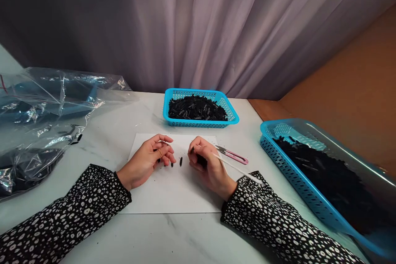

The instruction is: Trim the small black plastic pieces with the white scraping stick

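Observation:
My left hand (147, 161) is over the left part of a white sheet of paper (173, 198), fingers curled together. A small black piece shows partly behind its fingers. My right hand (210, 165) is closed in a pinch above the paper. A thin white stick (236, 168) runs from its grip back over the wrist, and something dark shows at its fingertips. Between the hands a small, narrow black piece (181, 161) lies on the paper. Another black piece (172, 165) is close to my left fingertips.
Pink-handled thread snips (233, 156) lie right of my right hand. A blue basket (201, 123) heaped with black pieces stands behind the paper. At right is a larger blue basket (289, 177) of black pieces. Clear plastic bags (58, 95) are at left, before a grey curtain (210, 29).

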The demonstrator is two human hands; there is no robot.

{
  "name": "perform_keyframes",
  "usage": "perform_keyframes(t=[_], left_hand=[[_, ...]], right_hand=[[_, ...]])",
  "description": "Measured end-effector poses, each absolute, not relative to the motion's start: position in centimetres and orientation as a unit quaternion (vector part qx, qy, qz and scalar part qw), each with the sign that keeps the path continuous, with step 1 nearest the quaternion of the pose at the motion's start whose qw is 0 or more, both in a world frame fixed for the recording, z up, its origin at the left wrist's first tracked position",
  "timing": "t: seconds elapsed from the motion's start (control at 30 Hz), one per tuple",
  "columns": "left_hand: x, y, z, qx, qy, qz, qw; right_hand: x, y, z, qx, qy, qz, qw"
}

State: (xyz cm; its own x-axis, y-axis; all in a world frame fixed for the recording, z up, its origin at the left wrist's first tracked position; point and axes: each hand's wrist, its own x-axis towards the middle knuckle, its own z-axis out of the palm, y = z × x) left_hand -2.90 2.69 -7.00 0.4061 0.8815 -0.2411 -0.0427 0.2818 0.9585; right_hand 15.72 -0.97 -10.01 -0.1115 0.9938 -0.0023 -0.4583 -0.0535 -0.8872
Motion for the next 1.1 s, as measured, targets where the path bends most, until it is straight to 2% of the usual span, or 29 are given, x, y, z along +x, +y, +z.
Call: perform_keyframes(t=[0.17,0.37,0.47,0.73,1.1], left_hand=[[-2.7,2.4,-6.9,0.517,0.426,0.328,0.667],[-2.7,2.2,-7.0,0.585,0.413,0.327,0.617],[-2.7,2.1,-7.0,0.602,0.403,0.32,0.61],[-2.6,2.1,-6.7,0.539,0.393,0.345,0.66],[-2.8,2.4,-7.3,0.585,0.409,0.292,0.637]], right_hand=[[15.6,-0.9,-9.6,-0.343,-0.365,0.67,0.548],[15.5,-1.1,-9.7,-0.43,-0.556,0.485,0.52],[15.5,-1.1,-10.0,-0.438,-0.584,0.44,0.522],[15.7,-0.4,-10.9,-0.455,-0.543,0.409,0.575],[15.7,-0.4,-10.9,-0.466,-0.548,0.394,0.572]])
